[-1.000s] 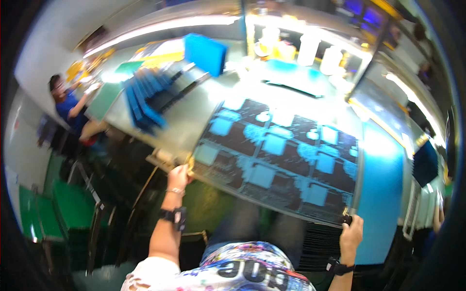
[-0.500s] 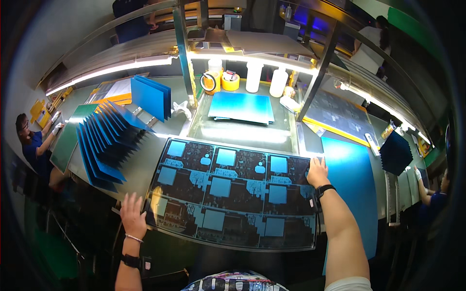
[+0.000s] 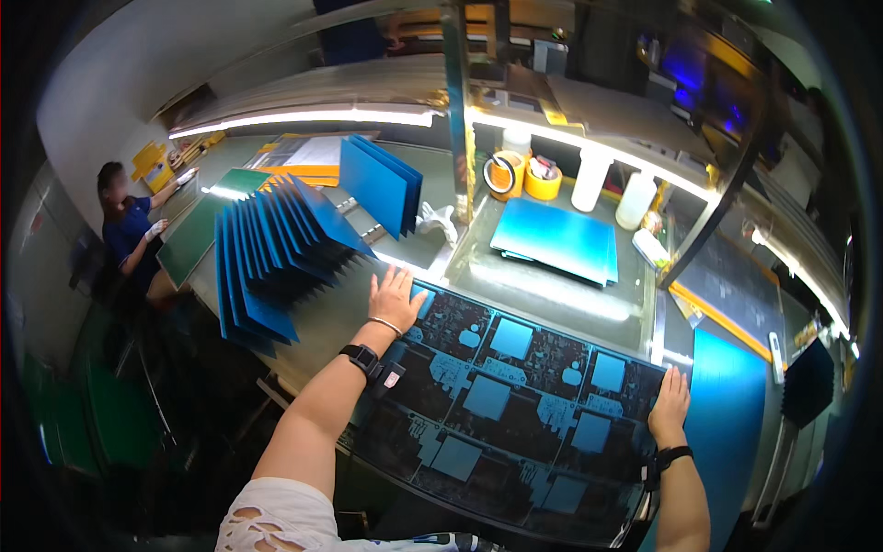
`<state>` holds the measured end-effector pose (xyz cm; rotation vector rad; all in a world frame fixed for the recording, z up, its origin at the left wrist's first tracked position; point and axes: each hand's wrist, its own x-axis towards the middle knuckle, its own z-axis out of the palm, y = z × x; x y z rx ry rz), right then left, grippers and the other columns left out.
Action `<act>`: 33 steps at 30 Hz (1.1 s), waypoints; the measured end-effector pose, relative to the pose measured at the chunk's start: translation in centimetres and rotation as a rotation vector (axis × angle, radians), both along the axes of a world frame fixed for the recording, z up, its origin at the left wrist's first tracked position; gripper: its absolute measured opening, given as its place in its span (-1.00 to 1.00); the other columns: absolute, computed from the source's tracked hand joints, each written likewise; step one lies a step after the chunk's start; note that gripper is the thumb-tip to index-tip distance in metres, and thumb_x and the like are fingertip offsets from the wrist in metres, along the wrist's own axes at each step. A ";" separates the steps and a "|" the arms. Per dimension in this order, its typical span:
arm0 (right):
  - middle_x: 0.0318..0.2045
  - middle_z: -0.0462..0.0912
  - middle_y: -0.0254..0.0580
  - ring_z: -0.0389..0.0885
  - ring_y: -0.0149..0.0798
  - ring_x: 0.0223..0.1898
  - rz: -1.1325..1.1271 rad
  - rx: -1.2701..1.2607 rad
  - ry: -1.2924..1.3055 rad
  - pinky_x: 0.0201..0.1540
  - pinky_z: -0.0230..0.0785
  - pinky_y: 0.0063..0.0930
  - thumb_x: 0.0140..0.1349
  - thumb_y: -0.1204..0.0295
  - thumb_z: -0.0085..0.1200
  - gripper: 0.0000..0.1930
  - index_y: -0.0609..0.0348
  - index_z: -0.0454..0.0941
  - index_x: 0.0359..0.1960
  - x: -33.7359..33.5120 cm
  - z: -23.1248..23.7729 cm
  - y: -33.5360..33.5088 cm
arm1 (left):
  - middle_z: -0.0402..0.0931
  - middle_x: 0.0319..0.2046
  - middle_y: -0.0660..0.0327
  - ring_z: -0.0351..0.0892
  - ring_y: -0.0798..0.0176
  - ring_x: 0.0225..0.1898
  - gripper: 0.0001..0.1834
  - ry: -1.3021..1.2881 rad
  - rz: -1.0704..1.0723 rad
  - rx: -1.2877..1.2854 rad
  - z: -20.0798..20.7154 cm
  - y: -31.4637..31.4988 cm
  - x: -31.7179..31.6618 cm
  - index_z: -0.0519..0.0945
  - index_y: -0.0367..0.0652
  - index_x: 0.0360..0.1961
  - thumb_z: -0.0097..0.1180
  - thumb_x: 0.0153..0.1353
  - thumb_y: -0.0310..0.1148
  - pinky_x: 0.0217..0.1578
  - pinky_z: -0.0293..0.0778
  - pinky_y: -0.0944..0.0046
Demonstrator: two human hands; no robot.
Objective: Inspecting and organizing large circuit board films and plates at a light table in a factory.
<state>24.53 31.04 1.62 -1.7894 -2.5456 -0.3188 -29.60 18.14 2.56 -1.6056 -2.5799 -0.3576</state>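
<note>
A large dark circuit-pattern sheet [image 3: 510, 409] with pale blue rectangles lies before me, reaching past the bench's near edge. My left hand [image 3: 395, 302] is at its far left corner, fingers stretched out and lying over the edge. At the sheet's right edge, my right hand [image 3: 670, 405] rests with its fingers extended upward along the border. Neither hand visibly wraps round anything. A big blue panel [image 3: 722, 400] lies just right of my right hand. Left of the sheet, several thin blue boards [image 3: 276, 253] stand fanned out in a row.
A small stack of blue boards [image 3: 556, 237] lies on the lit bench behind the sheet. Tape rolls [image 3: 543, 179] and white bottles [image 3: 590, 179] stand beyond it. A metal post [image 3: 457, 120] rises at the back. A co-worker [image 3: 133, 221] is at the far left.
My view has turned left, so the bench appears shifted right. My left hand has moved from beside the sheet's near left side to its far left corner. My right hand stays at the right edge.
</note>
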 end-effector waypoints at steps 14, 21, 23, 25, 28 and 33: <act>0.31 0.09 -0.02 0.01 0.03 0.34 -0.067 -0.049 -0.019 0.32 -0.12 -0.02 0.07 0.58 -0.14 -0.37 0.33 0.08 0.26 1.1 2.2 -6.2 | -0.08 0.37 0.14 -0.20 0.11 0.40 -0.26 0.023 -0.008 -0.097 -1.2 0.6 0.5 0.05 -0.21 0.32 -0.27 0.28 0.09 0.31 -0.24 -0.10; 0.30 0.09 0.12 0.01 0.10 0.33 -0.052 -0.180 0.009 0.33 -0.15 -0.01 0.03 0.62 -0.16 -0.39 0.47 0.12 0.22 4.0 6.0 -27.6 | -0.16 0.39 0.16 -0.26 0.17 0.41 -0.20 0.047 0.102 -0.238 -0.1 -0.1 0.8 -0.01 -0.19 0.34 -0.38 0.28 0.18 0.32 -0.28 -0.10; 0.21 0.24 0.19 0.19 0.14 0.25 -0.067 -0.240 0.138 0.26 0.04 -0.08 0.05 0.61 -0.15 -0.46 0.49 0.21 0.16 4.8 6.6 -30.2 | -0.23 0.40 0.14 -0.34 0.18 0.42 -0.14 0.045 0.155 -0.280 0.3 -1.0 0.7 -0.03 -0.20 0.35 -0.44 0.24 0.26 0.32 -0.28 -0.09; 0.13 0.33 0.23 0.28 0.16 0.17 -0.146 -0.318 0.382 0.20 0.14 -0.12 0.08 0.60 -0.14 -0.52 0.48 0.28 0.11 5.5 6.8 -29.9 | -0.24 0.40 0.12 -0.34 0.15 0.42 -0.11 0.020 0.169 -0.301 1.2 -5.5 0.9 -0.03 -0.22 0.35 -0.44 0.23 0.29 0.31 -0.28 -0.10; -0.22 0.60 0.14 0.57 0.12 -0.18 -0.365 -0.249 0.894 -0.07 0.40 -0.26 0.23 0.46 -0.10 -0.69 0.43 0.49 -0.08 6.8 4.8 -27.4 | -0.26 0.39 0.03 -0.33 0.04 0.41 -0.09 -0.082 0.076 -0.269 2.0 -15.2 3.9 -0.07 -0.29 0.34 -0.40 0.23 0.27 0.30 -0.29 -0.15; -0.30 0.63 -0.14 0.60 -0.35 -0.20 -0.756 -0.939 1.678 -0.24 0.47 -0.47 0.30 0.33 -0.06 -0.67 0.40 0.48 -0.09 11.0 0.8 -21.9 | 0.09 0.26 -0.12 0.05 -0.10 0.29 -0.20 -0.202 0.176 0.036 1.4 -30.9 8.3 0.17 -0.39 0.22 -0.26 0.27 0.16 0.21 -0.03 -0.17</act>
